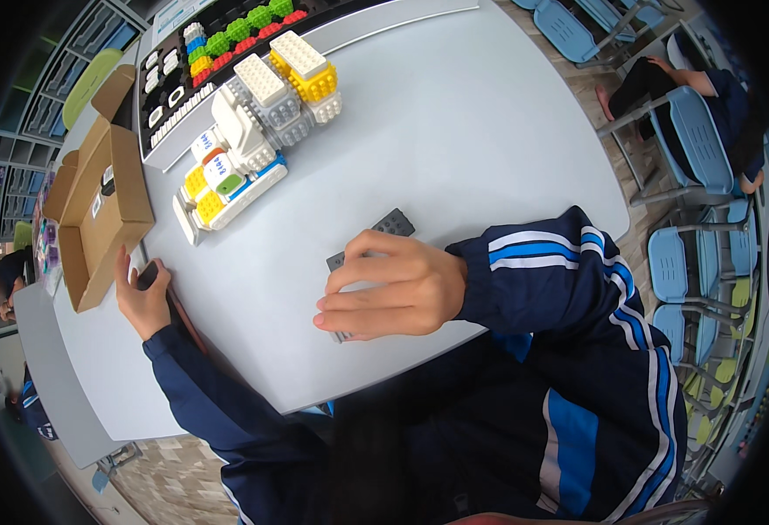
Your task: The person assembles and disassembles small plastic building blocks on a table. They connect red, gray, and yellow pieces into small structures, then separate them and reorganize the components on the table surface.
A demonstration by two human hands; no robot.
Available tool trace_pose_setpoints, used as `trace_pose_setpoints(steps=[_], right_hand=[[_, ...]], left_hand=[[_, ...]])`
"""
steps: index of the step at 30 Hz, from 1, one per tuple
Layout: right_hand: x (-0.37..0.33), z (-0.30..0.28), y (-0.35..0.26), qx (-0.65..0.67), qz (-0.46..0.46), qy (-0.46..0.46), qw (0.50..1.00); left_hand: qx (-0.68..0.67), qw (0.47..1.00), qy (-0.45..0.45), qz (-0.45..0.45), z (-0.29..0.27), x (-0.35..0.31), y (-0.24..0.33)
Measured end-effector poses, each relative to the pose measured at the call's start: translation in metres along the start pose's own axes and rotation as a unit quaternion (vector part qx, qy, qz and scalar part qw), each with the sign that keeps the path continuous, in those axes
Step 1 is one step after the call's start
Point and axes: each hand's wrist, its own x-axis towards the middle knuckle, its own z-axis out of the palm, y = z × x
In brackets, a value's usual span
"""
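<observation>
My right hand (397,284) is curled palm-down over the near part of the table, closed around a light grey studded building brick (342,336). Its fingers cover most of that brick. Just beyond the knuckles lies a dark grey studded plate (393,223), partly hidden by the hand. Beside the cardboard box, my left hand (144,296) pinches a small dark object (148,275) between thumb and fingers; its kind is unclear. A long thin reddish-brown edge (188,322) runs alongside that wrist. Farther off stands a brick-built model (253,118) in white, grey, yellow and blue.
An open cardboard box (104,206) stands at the left. Behind the model, a black tray (170,79) holds colourful bricks. The white tabletop (463,114) stretches to the right. Blue chairs (695,136) and a seated person (726,114) are past its right edge.
</observation>
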Motion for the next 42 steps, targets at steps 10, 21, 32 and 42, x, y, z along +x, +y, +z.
trace_pose_setpoints(steps=[10, 21, 32, 42], right_hand=[[0.003, -0.005, -0.002, -0.018, -0.01, 0.002, 1.0], [0.004, -0.012, -0.004, -0.021, -0.017, -0.015, 1.0], [0.007, -0.032, 0.002, -0.053, 0.01, 0.022, 0.998], [0.008, -0.091, 0.016, -0.181, 0.059, 0.066, 0.979]], left_hand=[[0.016, 0.998, -0.038, -0.05, -0.004, 0.0, 0.012], [0.005, 1.0, -0.016, -0.013, -0.001, 0.003, -0.004], [0.003, 0.999, -0.029, -0.018, -0.002, 0.003, 0.001], [0.103, 0.984, -0.099, 0.105, -0.038, 0.001, 0.059]])
